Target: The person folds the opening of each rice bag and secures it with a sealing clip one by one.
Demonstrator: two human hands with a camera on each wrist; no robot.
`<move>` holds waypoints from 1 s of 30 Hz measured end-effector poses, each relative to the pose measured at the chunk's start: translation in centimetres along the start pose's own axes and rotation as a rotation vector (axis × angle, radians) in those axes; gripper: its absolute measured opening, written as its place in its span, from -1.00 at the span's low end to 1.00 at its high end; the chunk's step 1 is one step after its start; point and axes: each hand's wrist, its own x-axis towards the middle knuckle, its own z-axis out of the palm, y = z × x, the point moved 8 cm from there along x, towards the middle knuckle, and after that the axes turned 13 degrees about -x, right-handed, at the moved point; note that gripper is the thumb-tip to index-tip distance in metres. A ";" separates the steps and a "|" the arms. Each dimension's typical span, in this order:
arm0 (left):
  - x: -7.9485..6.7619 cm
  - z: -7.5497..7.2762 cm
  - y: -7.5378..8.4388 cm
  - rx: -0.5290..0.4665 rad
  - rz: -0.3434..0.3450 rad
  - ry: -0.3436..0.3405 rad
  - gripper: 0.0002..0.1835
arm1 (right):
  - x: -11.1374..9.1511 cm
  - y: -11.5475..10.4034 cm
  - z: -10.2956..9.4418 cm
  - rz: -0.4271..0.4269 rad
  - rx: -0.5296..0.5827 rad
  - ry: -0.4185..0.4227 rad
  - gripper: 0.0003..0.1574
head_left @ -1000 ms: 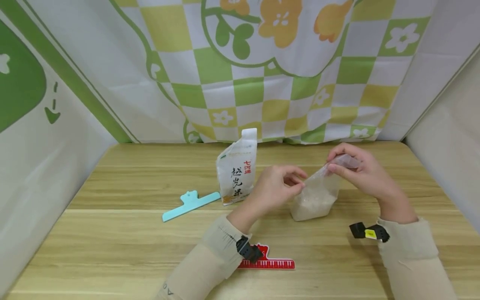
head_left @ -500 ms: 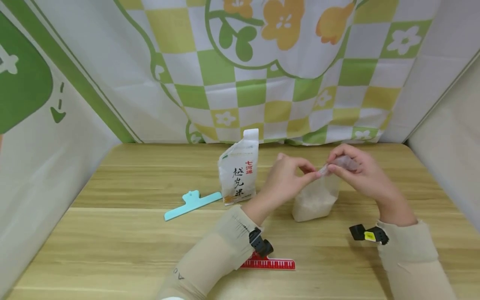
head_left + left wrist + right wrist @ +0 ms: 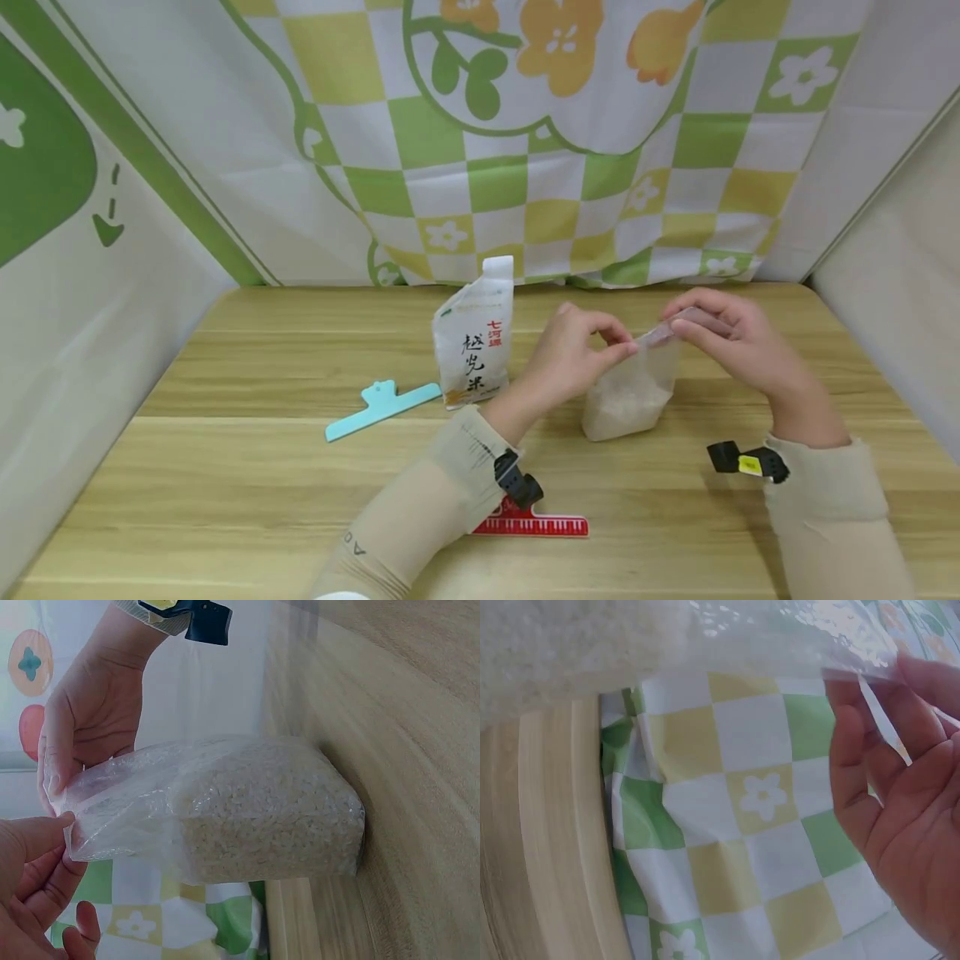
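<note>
A clear plastic bag of rice (image 3: 628, 404) stands upright on the wooden table, right of centre. Its lower part bulges with white grains, plainly seen through the film in the left wrist view. My left hand (image 3: 573, 354) pinches the left corner of the bag's top edge between thumb and forefinger. At the other end of that edge, my right hand (image 3: 742, 342) pinches the film, which stretches between both hands. In the right wrist view the right hand's fingers (image 3: 847, 761) are bent beside the film; part of the bag lies outside that view.
Left of the bag stands a white paper rice package (image 3: 472, 350) with black and red lettering. A turquoise bag clip (image 3: 381, 408) lies beside it. Nearer the front, a red piano-patterned clip (image 3: 543, 525) lies partly under my left forearm. A checked curtain (image 3: 555, 175) hangs behind the table.
My left hand has risen from the bag's left side to its top corner and pinched it. My right hand has shifted slightly right, and the top edge is drawn straighter.
</note>
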 end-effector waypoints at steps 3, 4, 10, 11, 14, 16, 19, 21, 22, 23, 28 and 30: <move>0.1 0.1 0.2 -0.008 0.024 -0.024 -0.88 | -0.1 0.1 -0.1 -0.003 0.034 -0.044 -0.78; 0.2 0.2 0.2 -0.013 0.033 -0.030 -0.88 | -0.1 0.1 -0.1 -0.017 0.045 -0.052 -0.78; 0.1 0.5 -0.2 -0.062 0.032 -0.073 -0.90 | 0.0 -0.4 -0.1 -0.113 0.114 -0.049 -0.77; 0.0 0.5 -0.3 -0.061 0.020 -0.085 -0.90 | 0.1 -0.5 -0.1 -0.128 0.128 -0.046 -0.78; -0.3 0.5 -0.5 -0.029 -0.003 -0.121 -0.89 | 0.1 -0.7 -0.2 -0.165 0.159 -0.028 -0.81; -0.5 0.5 -0.7 -0.011 -0.010 -0.132 -0.88 | 0.1 -0.7 -0.3 -0.178 0.170 -0.009 -0.82; -0.7 0.2 -1.0 0.011 -0.011 -0.132 -0.87 | 0.0 -0.4 -0.4 -0.174 0.185 0.018 -0.81; -0.8 0.2 -1.2 0.028 -0.013 -0.134 -0.87 | -0.1 0.0 -0.6 -0.149 0.186 0.038 -0.78; -0.8 0.1 -1.2 0.035 -0.012 -0.136 -0.87 | -0.1 0.2 -0.6 -0.137 0.182 0.046 -0.76; -0.9 0.1 -1.2 0.044 -0.008 -0.139 -0.87 | -0.2 0.5 -0.7 -0.117 0.182 0.049 -0.74; -0.9 0.1 -1.0 0.065 0.004 -0.143 -0.87 | -0.3 1.7 -0.5 -0.032 0.172 0.024 -0.64; -0.8 0.1 -1.1 0.068 0.000 -0.141 -0.87 | -0.3 2.0 -0.2 -0.013 0.167 0.003 -0.64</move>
